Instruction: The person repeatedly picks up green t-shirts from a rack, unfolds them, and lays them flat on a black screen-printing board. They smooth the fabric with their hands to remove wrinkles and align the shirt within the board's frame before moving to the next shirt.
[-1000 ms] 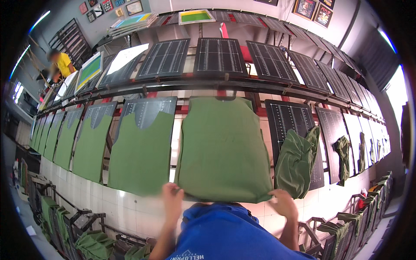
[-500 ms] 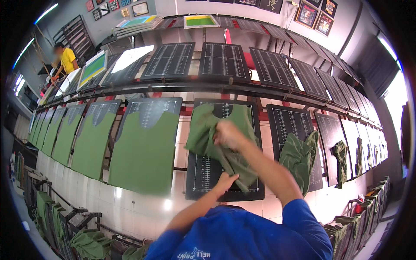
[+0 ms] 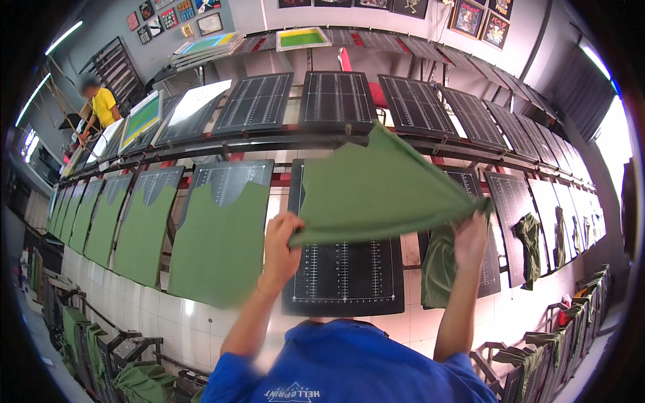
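Note:
A green fabric panel [image 3: 376, 188] is stretched between my hands above a black board [image 3: 342, 279] with white ruler markings. My left hand [image 3: 283, 235] grips its near left corner. At the near right corner, my right hand [image 3: 472, 232] is closed on the cloth. The panel's far edge rises to a peak and covers the upper part of the board; the lower part of the board shows bare. Below my right hand, a crumpled green cloth [image 3: 438, 269] hangs over the neighbouring board.
To the left, several boards carry flat green panels [image 3: 218, 245] with neck cutouts. More crumpled green cloths [image 3: 531, 248] lie along the right. Behind runs a metal rail [image 3: 269, 142] with a second row of boards [image 3: 339, 97]. A person in yellow [image 3: 104, 106] stands far left.
The bunched green panel has been opened out and lifted. My hands have moved apart to its two near corners, the left one leftward, the right one rightward.

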A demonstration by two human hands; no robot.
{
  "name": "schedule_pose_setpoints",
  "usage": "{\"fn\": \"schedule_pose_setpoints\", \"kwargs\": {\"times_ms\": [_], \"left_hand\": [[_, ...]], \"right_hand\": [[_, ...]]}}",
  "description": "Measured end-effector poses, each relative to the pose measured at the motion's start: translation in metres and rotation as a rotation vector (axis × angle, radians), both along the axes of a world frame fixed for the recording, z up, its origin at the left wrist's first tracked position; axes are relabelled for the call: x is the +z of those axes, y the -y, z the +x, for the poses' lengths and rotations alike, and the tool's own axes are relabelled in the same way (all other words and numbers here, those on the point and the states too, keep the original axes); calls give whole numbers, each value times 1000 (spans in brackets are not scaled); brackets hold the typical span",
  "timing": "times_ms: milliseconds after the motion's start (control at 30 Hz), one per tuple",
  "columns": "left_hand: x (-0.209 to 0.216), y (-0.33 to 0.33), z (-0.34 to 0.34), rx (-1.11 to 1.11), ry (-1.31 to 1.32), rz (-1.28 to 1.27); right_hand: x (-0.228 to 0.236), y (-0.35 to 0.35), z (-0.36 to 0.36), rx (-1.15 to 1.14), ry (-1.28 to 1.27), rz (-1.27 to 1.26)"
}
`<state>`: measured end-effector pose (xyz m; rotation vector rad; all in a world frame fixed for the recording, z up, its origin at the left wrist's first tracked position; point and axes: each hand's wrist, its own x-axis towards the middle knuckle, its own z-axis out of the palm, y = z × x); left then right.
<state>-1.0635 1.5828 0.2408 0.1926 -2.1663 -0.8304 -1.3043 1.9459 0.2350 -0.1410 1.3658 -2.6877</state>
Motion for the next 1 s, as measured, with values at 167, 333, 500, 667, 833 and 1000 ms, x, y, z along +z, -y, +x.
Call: {"fn": "schedule_pose_setpoints", "kwargs": {"times_ms": [167, 333, 500, 667, 833, 1000], "left_hand": [[-88, -29, 75, 102, 334, 88], [-156, -33, 153, 39, 902, 111], [-198, -50, 120, 390, 820, 122], [-222, -48, 98, 372, 831, 32], [-208, -49, 162, 350, 694, 520], [-197, -68, 200, 401, 848, 688]], "right_hand": [[-135, -54, 117, 94, 314, 88], [-185, -102, 177, 611, 579, 911], [-235, -83, 144, 458, 323, 1034], [-241, -44, 125, 442, 771, 435], [-241, -91, 167, 516, 489, 663], [-248, -140, 208, 641, 502, 1030]]}}
